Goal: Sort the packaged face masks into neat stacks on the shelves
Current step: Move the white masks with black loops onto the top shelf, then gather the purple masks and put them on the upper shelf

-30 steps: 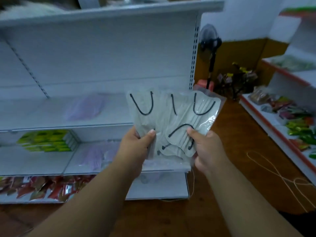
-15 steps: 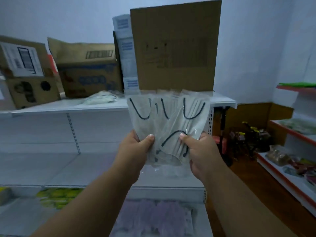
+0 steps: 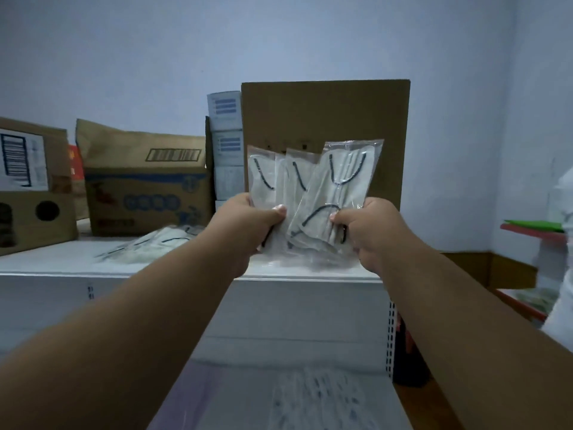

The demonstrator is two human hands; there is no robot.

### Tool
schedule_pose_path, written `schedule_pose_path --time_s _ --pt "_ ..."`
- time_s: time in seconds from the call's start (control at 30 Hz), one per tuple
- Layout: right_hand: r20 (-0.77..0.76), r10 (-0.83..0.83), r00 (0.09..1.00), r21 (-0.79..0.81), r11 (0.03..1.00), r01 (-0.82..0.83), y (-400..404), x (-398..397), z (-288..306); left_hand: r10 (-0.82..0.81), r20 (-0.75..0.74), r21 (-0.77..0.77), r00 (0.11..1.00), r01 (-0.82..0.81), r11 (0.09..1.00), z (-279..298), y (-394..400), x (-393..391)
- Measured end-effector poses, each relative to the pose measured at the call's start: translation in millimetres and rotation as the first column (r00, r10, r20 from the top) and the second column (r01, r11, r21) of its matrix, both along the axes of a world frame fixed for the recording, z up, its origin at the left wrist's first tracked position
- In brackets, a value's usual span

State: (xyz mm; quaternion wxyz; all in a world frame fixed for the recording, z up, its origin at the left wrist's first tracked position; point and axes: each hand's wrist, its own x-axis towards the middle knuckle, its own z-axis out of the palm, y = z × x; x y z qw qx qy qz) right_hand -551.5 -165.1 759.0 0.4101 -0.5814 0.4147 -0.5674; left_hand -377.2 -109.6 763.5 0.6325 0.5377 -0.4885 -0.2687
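Left hand: our left hand (image 3: pixel 248 221) pinches the fanned mask packets (image 3: pixel 313 193) at their lower left, thumb on the front.
Right hand: our right hand (image 3: pixel 369 231) grips the lower right corner of the fan, fingers curled behind.
Packets: upright, at 12 o'clock above the top shelf (image 3: pixel 46 259) edge, before a tall cardboard box (image 3: pixel 387 119).
Loose pile: more masks (image 3: pixel 148 246) lie on that shelf at 10 o'clock.
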Motion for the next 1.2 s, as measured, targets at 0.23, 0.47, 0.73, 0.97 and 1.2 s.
schedule_pose_path --time_s 0.23,0.47,0.73,0.97,1.2 --pt "-0.459 0.068 0.886 0.011 0.997 -0.071 -93.3 -13.7 16.3 0.122 0.273 0.137 0.954 -0.164 0.977 -2.6 -86.1 -7.2" --pt "-0.905 -0.095 0.415 -0.104 0.995 0.0 -130.2 -16.9 12.5 0.132 0.818 0.187 0.56 -0.475 0.86 -14.1 -126.5 -9.6" --pt "-0.869 -0.311 0.384 -0.379 0.918 -0.114 -119.0 -4.3 15.6 0.329 0.875 -0.192 0.354 -0.371 0.909 -19.0 -117.8 -10.5" --pt "-0.706 -0.421 0.569 -0.617 0.761 -0.202 -32.8 30.8 6.8 0.434 0.781 -0.365 0.449 -0.235 0.901 -41.7 -18.5 11.1" --pt "-0.644 -0.288 0.709 -0.631 0.723 -0.28 85.0 114.3 -66.3 0.479 0.777 -0.377 0.409 -0.306 0.874 -128.5 122.3 88.0"
